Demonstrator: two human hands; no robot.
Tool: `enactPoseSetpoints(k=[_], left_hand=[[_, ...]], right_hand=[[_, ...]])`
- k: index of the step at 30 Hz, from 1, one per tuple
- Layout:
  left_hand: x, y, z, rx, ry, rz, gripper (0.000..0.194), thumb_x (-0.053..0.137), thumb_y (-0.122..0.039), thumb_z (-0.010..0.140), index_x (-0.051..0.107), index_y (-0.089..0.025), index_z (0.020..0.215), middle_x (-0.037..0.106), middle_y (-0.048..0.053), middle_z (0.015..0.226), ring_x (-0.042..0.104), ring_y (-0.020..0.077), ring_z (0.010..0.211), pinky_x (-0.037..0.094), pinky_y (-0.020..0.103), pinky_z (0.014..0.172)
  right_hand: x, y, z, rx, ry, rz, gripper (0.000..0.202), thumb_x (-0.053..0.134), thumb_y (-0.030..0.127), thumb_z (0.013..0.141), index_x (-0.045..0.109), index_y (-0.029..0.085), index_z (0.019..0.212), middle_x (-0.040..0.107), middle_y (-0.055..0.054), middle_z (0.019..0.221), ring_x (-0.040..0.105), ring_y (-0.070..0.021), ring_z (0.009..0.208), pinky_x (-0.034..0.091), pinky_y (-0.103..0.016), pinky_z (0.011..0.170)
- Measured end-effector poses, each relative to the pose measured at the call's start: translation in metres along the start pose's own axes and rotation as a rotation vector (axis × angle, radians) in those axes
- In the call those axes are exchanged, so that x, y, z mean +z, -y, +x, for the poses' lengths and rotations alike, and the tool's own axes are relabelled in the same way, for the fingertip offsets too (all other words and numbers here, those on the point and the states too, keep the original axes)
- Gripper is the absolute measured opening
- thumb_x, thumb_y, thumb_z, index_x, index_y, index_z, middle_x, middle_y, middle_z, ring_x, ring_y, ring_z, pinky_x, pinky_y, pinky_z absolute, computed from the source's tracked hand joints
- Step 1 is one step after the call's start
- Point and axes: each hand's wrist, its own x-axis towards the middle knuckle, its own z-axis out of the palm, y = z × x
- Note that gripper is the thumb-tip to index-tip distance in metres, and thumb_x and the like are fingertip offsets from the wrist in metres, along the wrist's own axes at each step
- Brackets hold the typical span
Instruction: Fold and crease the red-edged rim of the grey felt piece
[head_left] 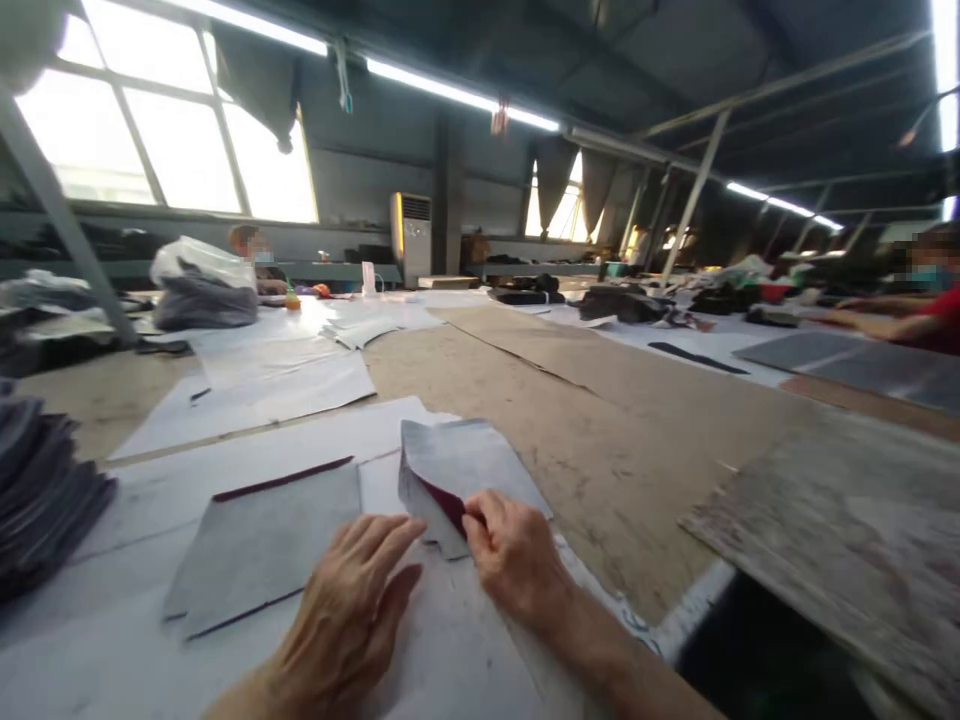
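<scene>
My right hand (517, 560) pinches the near edge of the top piece in a small stack of grey fabric pieces (480, 455). That edge is lifted, and a dark red underside (448, 503) shows below it. My left hand (360, 590) hovers just left of the stack with its fingers stretched out, holding nothing. Beside it lies a flat grey fabric piece (262, 545) with a dark red strip along its far edge and a dark line along its near edge. My left hand covers its right corner.
A tall pile of dark folded fabric (45, 490) stands at the left edge. White paper (285, 400) and brown board (600, 440) cover the table. A rough grey board (840, 540) lies at the right. Two people sit farther off, one in a red sleeve (946, 318).
</scene>
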Motion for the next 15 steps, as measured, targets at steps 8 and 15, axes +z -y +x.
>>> enactPoseSetpoints(k=[8, 15], left_hand=[[0.017, 0.031, 0.026, -0.024, 0.082, 0.114, 0.030, 0.036, -0.031, 0.085, 0.064, -0.022, 0.091, 0.064, 0.005, 0.101, 0.057, 0.0258, 0.092, 0.040, 0.040, 0.079], [0.024, 0.031, 0.040, -0.190, 0.258, 0.231, 0.036, 0.035, -0.026, 0.086, 0.051, -0.021, 0.118, 0.050, 0.005, 0.127, 0.045, 0.0256, 0.109, 0.034, 0.040, 0.084]], right_hand=[[0.006, 0.023, 0.007, 0.065, 0.028, -0.031, 0.025, 0.054, 0.019, 0.069, 0.059, 0.023, 0.094, 0.063, 0.001, 0.087, 0.058, -0.0153, 0.076, 0.042, -0.021, 0.065], [0.000, 0.012, 0.017, 0.049, 0.046, 0.070, 0.015, 0.053, 0.017, 0.082, 0.060, 0.018, 0.069, 0.059, 0.000, 0.071, 0.055, -0.0138, 0.067, 0.041, -0.024, 0.063]])
